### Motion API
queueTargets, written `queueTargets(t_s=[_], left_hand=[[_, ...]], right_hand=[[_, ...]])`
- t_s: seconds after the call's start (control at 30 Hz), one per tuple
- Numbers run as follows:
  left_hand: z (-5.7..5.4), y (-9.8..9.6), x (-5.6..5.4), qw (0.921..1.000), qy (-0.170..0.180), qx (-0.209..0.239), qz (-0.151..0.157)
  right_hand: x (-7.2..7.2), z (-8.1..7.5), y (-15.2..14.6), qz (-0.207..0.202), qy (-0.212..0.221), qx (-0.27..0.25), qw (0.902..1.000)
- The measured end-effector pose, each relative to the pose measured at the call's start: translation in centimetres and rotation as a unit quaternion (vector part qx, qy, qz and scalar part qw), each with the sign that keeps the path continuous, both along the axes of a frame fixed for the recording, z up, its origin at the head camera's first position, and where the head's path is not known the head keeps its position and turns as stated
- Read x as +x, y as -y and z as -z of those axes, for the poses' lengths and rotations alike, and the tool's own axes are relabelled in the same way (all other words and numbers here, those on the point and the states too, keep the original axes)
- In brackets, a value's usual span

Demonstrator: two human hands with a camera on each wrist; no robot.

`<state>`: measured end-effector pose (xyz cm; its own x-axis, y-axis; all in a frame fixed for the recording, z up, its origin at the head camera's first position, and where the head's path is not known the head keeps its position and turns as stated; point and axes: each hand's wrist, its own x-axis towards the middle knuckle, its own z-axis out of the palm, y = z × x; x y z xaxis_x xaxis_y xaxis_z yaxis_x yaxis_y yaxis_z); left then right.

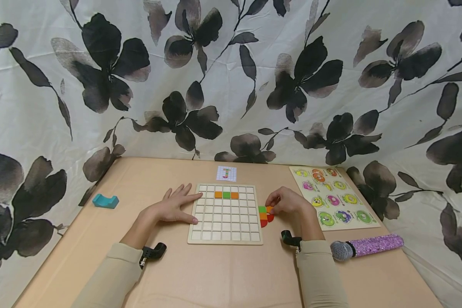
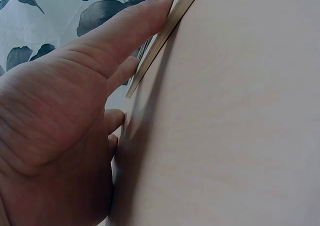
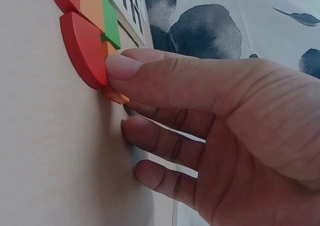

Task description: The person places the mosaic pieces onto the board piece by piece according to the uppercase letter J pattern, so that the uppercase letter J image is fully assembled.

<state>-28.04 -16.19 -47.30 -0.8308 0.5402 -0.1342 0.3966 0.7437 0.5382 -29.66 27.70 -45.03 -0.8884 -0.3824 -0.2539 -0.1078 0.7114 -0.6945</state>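
Observation:
A wooden grid board (image 1: 191, 240) lies on the table, with an orange, a green (image 1: 226, 195) and another orange square block in one of its upper rows. My left hand (image 1: 173, 206) is spread out, its thumb and index finger on the board's left edge. Just right of the board is a cluster of loose blocks: a green one (image 3: 111, 23), orange ones (image 3: 92, 8) and red rounded ones (image 3: 82, 51). There my right hand (image 1: 286, 203) pinches an orange block (image 3: 108, 48) between thumb and index finger, the thumb partly covering it.
A small pattern card (image 1: 226, 173) lies behind the board. On the right are a fruit-picture sheet (image 1: 346, 205) and a purple glittery microphone (image 1: 369, 247). At the left sits a teal notched block (image 1: 105, 201). A floral cloth (image 1: 231, 85) hangs behind the table.

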Motion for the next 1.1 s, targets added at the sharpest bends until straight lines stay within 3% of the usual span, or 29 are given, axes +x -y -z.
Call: queueTargets(t_s=[0.53,0.77,0.97,1.1], left_hand=[[0.11,0.09,0.07,1.0,-0.003,0.006,0.001],[0.04,0.13,0.1,1.0,-0.004,0.006,-0.001],[0.02,0.09,0.04,1.0,-0.001,0.005,0.0],[0.04,0.03,0.08,1.0,0.0,0.008,0.002]], right_hand=[[0.04,-0.16,0.12,-0.003,0.001,-0.005,1.0],[0.04,-0.43,0.29,0.014,-0.055,0.002,0.9984],[0.02,-0.78,0.68,0.06,-0.117,-0.006,0.9914],[-0.23,-0.68,1.0,0.063,-0.141,-0.019,0.9878]])
